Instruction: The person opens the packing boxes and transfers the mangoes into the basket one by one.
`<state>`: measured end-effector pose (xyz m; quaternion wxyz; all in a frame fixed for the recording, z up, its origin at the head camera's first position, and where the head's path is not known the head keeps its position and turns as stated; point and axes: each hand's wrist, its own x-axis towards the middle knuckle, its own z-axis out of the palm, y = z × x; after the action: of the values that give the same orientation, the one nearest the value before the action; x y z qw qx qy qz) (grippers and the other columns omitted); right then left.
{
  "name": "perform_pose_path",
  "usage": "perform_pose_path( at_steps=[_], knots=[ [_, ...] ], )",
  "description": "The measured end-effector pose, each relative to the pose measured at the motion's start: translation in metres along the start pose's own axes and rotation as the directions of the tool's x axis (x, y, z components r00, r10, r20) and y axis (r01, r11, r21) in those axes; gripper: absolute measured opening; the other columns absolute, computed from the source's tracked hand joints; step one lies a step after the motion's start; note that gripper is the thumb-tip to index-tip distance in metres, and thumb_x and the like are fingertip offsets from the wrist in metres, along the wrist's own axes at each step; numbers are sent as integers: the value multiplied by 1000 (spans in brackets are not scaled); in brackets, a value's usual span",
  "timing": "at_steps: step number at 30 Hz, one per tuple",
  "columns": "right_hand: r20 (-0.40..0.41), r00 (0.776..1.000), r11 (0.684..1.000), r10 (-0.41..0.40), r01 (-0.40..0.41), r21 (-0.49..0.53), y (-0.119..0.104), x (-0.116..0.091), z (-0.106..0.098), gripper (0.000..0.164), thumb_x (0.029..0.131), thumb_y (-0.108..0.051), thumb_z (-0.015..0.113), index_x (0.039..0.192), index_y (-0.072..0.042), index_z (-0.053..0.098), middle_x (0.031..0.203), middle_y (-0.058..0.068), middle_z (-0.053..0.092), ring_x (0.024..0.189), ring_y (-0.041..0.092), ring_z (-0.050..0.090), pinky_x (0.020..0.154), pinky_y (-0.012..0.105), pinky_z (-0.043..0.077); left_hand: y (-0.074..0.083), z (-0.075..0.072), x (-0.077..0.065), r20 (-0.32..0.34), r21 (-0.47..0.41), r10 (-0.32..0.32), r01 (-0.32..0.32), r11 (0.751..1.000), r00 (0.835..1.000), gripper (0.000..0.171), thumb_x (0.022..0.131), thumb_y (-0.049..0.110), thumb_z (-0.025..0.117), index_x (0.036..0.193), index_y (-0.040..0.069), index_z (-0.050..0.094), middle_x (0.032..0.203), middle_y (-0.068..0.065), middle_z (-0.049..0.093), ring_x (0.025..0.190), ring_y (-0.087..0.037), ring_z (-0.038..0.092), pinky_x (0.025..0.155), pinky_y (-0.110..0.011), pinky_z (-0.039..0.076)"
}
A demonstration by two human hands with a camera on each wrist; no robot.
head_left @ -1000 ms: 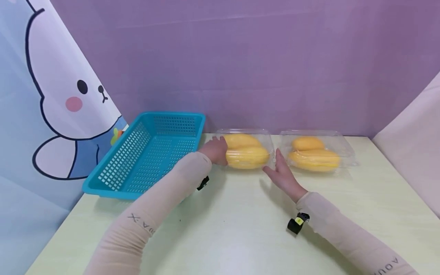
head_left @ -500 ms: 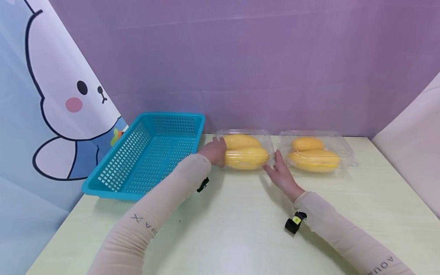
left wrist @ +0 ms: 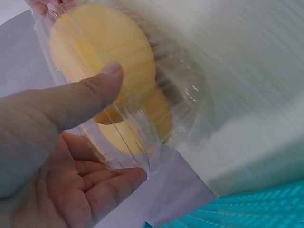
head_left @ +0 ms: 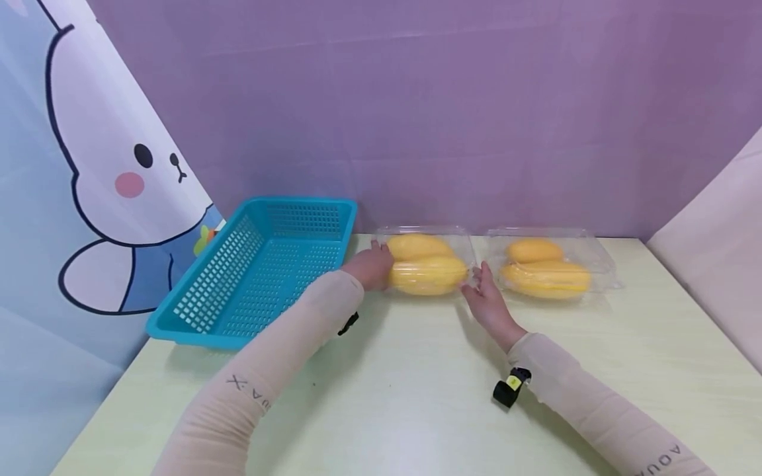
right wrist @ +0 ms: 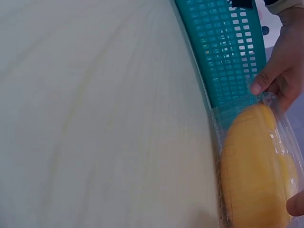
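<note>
Two yellow mangoes [head_left: 427, 275] lie inside a clear plastic clamshell box [head_left: 462, 239] on the table, close to the purple backdrop. My left hand [head_left: 370, 267] grips the box's left end; in the left wrist view its thumb [left wrist: 95, 92] lies over the lid and the fingers [left wrist: 116, 187] are at the end edge. At the opposite end, my right hand [head_left: 491, 307] holds the box between thumb and fingers. Only the right thumb [right wrist: 297, 204] shows in the right wrist view. A second clear box [head_left: 600, 254] with two mangoes [head_left: 546, 277] stands just right of that hand.
A teal perforated basket [head_left: 250, 338] stands left of the boxes, with my left forearm passing over its near right corner. Purple cloth [head_left: 476, 132] hangs behind the pale table [head_left: 417, 396]. A cartoon-printed cloth [head_left: 95, 218] hangs at the left.
My right fingers and thumb have drawn in slightly against the end of the left mango box. The left hand stays at its end; the box, basket and second box look unmoved.
</note>
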<state>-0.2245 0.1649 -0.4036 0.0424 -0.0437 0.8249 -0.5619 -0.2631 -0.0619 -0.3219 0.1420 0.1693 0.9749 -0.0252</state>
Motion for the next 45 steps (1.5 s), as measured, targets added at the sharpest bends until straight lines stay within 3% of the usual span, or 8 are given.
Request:
perform_pose_path(
  at_steps=[12, 16, 20, 29, 35, 39, 45],
  knots=[
    [-11, 1000, 1000, 16, -16, 13, 4, 4, 1, 70, 101, -15, 37, 147, 2, -12, 155, 23, 6, 140, 39, 14, 113, 47, 20, -7, 4, 0, 20, -2, 15, -15, 1000, 1000, 73, 96, 26, 55, 147, -6, 15, 153, -25, 13, 129, -34, 43, 105, -40, 38],
    [-10, 1000, 1000, 15, -14, 8, 4, 2, 2, 69, 101, -16, 37, 148, 2, -11, 155, 24, 6, 140, 40, 16, 113, 48, 21, -8, 4, 1, 7, 68, 57, -57, 996, 998, 64, 97, 22, 51, 145, -7, 21, 151, -25, 21, 131, -34, 41, 104, -40, 38],
    [-10, 1000, 1000, 15, -15, 12, 4, 1, 2, 68, 101, -15, 36, 147, 2, -11, 155, 24, 6, 140, 39, 15, 113, 48, 20, -3, 7, 2, -52, 182, 94, -83, 980, 994, 51, 97, 14, 47, 140, -10, 32, 143, -27, 36, 129, -35, 42, 102, -40, 41],
    [-1, 1000, 1000, 24, -24, 7, 3, 0, 2, 68, 101, -14, 36, 147, 3, -11, 155, 24, 5, 141, 40, 13, 113, 49, 20, 19, 21, 4, -221, 267, -2, 62, 962, 975, 34, 96, 0, 43, 128, -10, 51, 132, -25, 51, 123, -38, 49, 91, -39, 50],
    [-8, 1000, 1000, 16, -15, 15, 3, 0, 3, 67, 101, -13, 36, 147, 3, -10, 154, 25, 6, 140, 40, 13, 113, 49, 20, 23, 24, 8, -261, 235, -51, 115, 965, 964, 31, 96, -1, 45, 123, -6, 58, 130, -24, 53, 119, -35, 53, 83, -37, 54],
    [-15, 1000, 1000, 5, -5, 14, 4, 0, 3, 66, 101, -12, 36, 147, 4, -9, 154, 25, 7, 139, 41, 16, 113, 49, 20, 24, 23, 8, -269, 176, -92, 143, 974, 959, 32, 96, -3, 44, 125, -8, 55, 131, -28, 51, 108, -31, 61, 74, -35, 57],
    [-19, 1000, 1000, 10, -10, 5, 3, 1, 1, 65, 101, -12, 35, 148, 3, -8, 154, 25, 9, 139, 41, 18, 112, 49, 22, 28, 23, 7, -285, 179, -107, 162, 970, 952, 35, 96, -4, 42, 129, -12, 49, 131, -30, 49, 104, -28, 64, 70, -31, 57]
  ],
)
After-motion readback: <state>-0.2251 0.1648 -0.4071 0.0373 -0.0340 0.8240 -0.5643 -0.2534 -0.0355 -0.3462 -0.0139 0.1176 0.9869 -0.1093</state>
